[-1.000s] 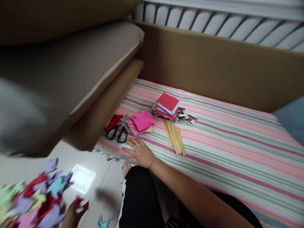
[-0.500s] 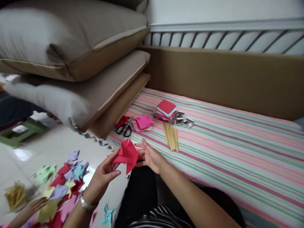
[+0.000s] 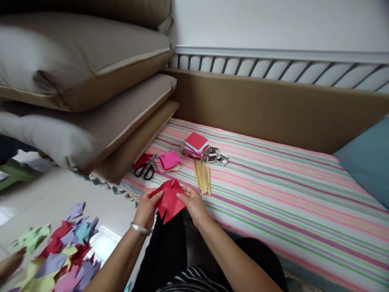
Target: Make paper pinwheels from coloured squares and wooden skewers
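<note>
Striped in pink, green and white, the cloth-covered mattress (image 3: pixel 273 178) runs across the right of the scene, with stacked brown cushions (image 3: pixel 91 81) at the far left and a glossy pale floor (image 3: pixel 60 194) in the near left. At the near edge of the mattress both hands hold a red cut-and-folded paper piece (image 3: pixel 169 199). The left hand (image 3: pixel 146 209), with a silver bangle (image 3: pixel 139 228) at its wrist, has its fingers closed over the piece's left side; the right hand (image 3: pixel 193 203) pinches its right side, thumb on top.

Just beyond lie a bundle of thin pale wooden sticks (image 3: pixel 203 181), black-handled scissors (image 3: pixel 145 169), a loose sheet of pink square paper (image 3: pixel 169 159), a stack of coloured paper squares topped in red (image 3: pixel 196 144) and small silver-grey bits (image 3: pixel 215 155) that are too small to make out.

The paper looks thin, so a hard pull from both sides could tear it at a cut, and a loosened pinch could let its folds spring open. It is held right over the mattress edge; dropped, it could land on the floor beside the heap of multicoloured folded paper shapes (image 3: pixel 57 255), where another person's fingers (image 3: pixel 10 263) show at the frame's left border.
</note>
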A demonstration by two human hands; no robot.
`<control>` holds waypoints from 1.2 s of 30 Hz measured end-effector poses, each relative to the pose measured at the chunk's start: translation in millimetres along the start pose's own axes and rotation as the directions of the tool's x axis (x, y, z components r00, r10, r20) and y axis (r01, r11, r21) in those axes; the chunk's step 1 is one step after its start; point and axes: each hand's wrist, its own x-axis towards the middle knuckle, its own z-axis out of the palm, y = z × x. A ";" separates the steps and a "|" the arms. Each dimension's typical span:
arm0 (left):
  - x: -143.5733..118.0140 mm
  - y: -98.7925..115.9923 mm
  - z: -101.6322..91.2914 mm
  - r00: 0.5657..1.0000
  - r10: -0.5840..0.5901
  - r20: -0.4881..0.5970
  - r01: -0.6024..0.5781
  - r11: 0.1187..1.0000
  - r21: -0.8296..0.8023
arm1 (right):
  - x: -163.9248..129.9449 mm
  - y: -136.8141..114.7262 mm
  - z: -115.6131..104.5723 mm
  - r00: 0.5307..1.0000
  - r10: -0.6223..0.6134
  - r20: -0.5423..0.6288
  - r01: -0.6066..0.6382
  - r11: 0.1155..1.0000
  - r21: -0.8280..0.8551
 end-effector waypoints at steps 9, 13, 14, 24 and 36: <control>88.5 34.8 6.1 0.973 0.226 0.040 -0.229 0.943 0.239 | 84.3 -20.1 0.7 0.983 -0.160 -0.086 0.113 0.909 -0.402; 136.2 66.6 24.2 0.690 0.712 0.130 -0.589 0.447 0.673 | 154.4 -32.3 10.9 0.966 -0.212 -0.148 0.090 0.812 -0.576; 144.4 69.0 29.9 0.634 0.739 0.230 -0.606 0.288 0.742 | 168.3 -32.1 12.1 0.963 -0.214 -0.165 0.068 0.783 -0.618; 198.6 -12.8 47.7 0.811 0.235 0.535 -0.511 -0.159 0.845 | 198.7 -9.7 4.2 0.942 -0.259 -0.213 -0.055 0.508 -0.860; 211.4 -46.2 15.0 0.856 0.162 0.491 -0.401 -0.393 0.828 | 195.0 35.6 -4.8 0.887 -0.294 0.357 0.385 0.044 -0.922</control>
